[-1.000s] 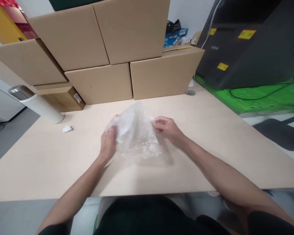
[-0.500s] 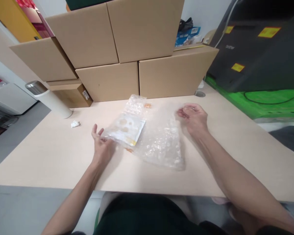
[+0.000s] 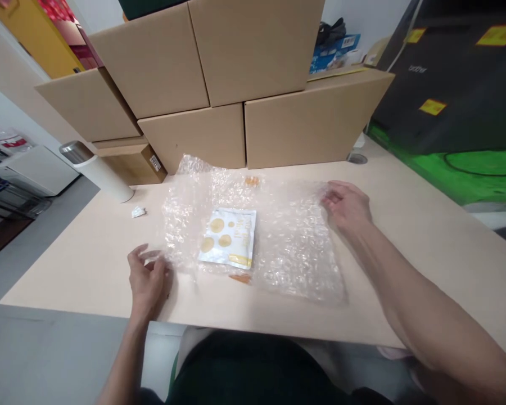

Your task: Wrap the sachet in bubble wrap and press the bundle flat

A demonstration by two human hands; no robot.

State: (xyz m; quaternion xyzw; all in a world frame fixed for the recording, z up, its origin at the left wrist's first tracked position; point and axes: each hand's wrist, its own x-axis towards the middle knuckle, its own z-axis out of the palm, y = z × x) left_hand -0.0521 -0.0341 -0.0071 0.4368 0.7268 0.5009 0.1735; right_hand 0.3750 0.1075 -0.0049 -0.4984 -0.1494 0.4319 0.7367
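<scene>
A sheet of bubble wrap (image 3: 295, 242) lies spread over the table, with bits of orange tape at its far and near edges. On its middle rests a flat white sachet (image 3: 227, 237) with gold circles and a yellow strip. My left hand (image 3: 148, 278) pinches the near left corner of the wrap between thumb and fingers. At the far right, my right hand (image 3: 348, 205) has its fingers closed on the wrap's right edge. Neither hand touches the sachet.
Cardboard boxes (image 3: 194, 135) are stacked along the table's back. A white bottle with a metal cap (image 3: 103, 174) leans in view at the left, near a crumpled white scrap (image 3: 139, 212). A dark Brother machine (image 3: 451, 95) stands beyond the right edge.
The left side of the bubble wrap has been drawn out leftward by my left hand, uncovering the sachet. My right hand has shifted slightly right with its edge.
</scene>
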